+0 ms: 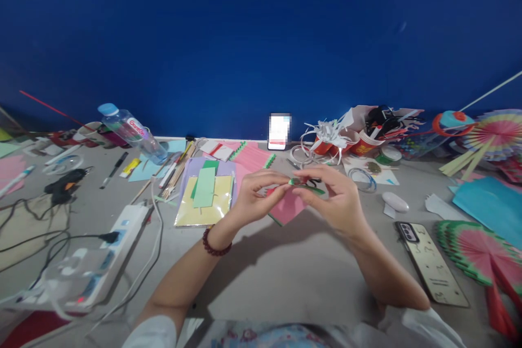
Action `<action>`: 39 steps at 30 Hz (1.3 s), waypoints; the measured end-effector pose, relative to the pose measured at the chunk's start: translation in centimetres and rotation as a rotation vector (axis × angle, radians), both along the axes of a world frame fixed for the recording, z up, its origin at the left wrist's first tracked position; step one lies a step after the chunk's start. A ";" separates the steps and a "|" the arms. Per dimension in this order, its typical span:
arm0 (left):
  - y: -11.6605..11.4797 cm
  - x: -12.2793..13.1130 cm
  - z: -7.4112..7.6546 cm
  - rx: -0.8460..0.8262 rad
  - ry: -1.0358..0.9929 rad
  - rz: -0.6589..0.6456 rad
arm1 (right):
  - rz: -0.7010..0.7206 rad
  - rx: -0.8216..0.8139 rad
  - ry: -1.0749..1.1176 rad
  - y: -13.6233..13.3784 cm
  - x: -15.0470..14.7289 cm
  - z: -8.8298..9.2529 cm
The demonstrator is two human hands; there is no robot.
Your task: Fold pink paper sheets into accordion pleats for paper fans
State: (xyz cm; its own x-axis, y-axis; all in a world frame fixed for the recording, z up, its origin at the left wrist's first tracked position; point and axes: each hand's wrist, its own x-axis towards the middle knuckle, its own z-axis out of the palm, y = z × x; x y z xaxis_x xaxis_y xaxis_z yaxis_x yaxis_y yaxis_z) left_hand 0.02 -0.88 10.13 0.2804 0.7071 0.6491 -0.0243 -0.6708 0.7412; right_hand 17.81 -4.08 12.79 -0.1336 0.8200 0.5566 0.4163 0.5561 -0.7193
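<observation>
Between my two hands, a sheet of pink paper with green edges (287,207) is held up above the table. My left hand (261,191) pinches its upper left part between thumb and fingers; a bead bracelet circles that wrist. Thumb and index finger of my right hand (336,196) close on the upper edge, where a green strip shows. Something dark and looped, perhaps scissor handles, lies behind the right fingers, partly hidden. Left of my hands, light green paper strips (204,187) rest on a yellow pack of paper (224,201).
A power strip (118,250) with cables and a tilted plastic bottle (134,130) are at left. A lit phone (279,131) leans against the blue wall. To the right are red cups (362,144), a patterned phone (434,266) and a pink-green paper fan (477,250).
</observation>
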 end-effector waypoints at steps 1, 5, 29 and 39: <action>-0.1 0.1 0.1 0.006 0.013 0.020 | 0.010 -0.017 -0.001 0.1 0.0 0.0; -0.3 0.3 0.4 -0.028 0.079 0.024 | 0.046 -0.045 0.067 0.8 0.2 -0.5; -0.2 0.8 0.4 -0.440 0.137 -0.042 | 0.048 -0.142 0.131 2.7 1.4 -1.2; -0.1 0.8 0.0 -0.390 0.232 0.013 | -0.040 -0.187 -0.099 3.1 2.2 -0.5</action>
